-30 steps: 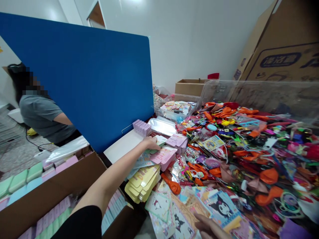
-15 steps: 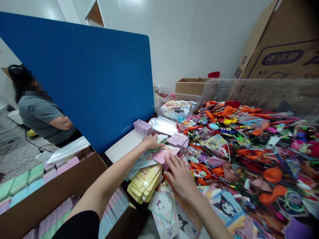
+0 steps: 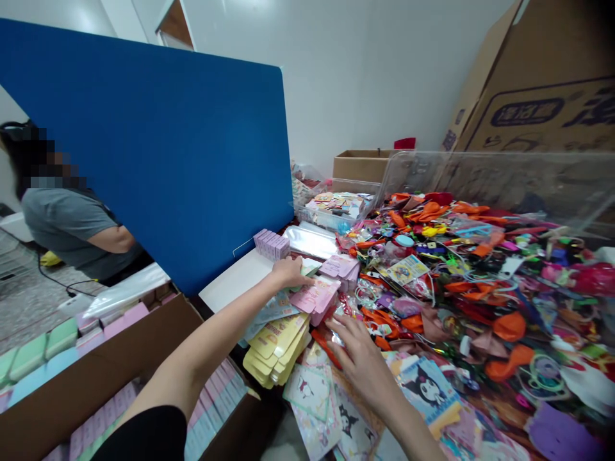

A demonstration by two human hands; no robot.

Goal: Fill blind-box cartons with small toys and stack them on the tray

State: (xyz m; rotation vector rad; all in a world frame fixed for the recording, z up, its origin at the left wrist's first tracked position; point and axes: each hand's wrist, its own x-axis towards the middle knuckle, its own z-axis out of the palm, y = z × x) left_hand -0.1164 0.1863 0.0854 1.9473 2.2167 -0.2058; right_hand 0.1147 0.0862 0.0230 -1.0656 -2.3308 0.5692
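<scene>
- Left hand: palm down, fingers curved over a pale green card at the top of a loose pile of packets; it touches the card, but whether it is pinching it I cannot tell; the black sleeve ends well up the arm.
- Right hand: open, fingers spread, holding nothing that shows; the fingertips sit among shiny wrappers, just beside a partly hidden orange balloon.
- Nearby: pink paper packets lie just right of the left hand; yellow folded packets slump in an overlapping stack below them; a row of lilac boxes stands on a white board, next to a silver foil sheet.
- Done and left: the lilac boxes stand in a neat row, and pastel boxes lie packed in rows in the cardboard carton at lower left; a large mixed heap of balloons and trinkets remains loose behind the clear plastic bin wall, and character cards lie scattered at lower right (no count can be made from this view).
- Beyond: a co-worker in a grey T-shirt stands behind the blue partition; that person's hands do not show.
</scene>
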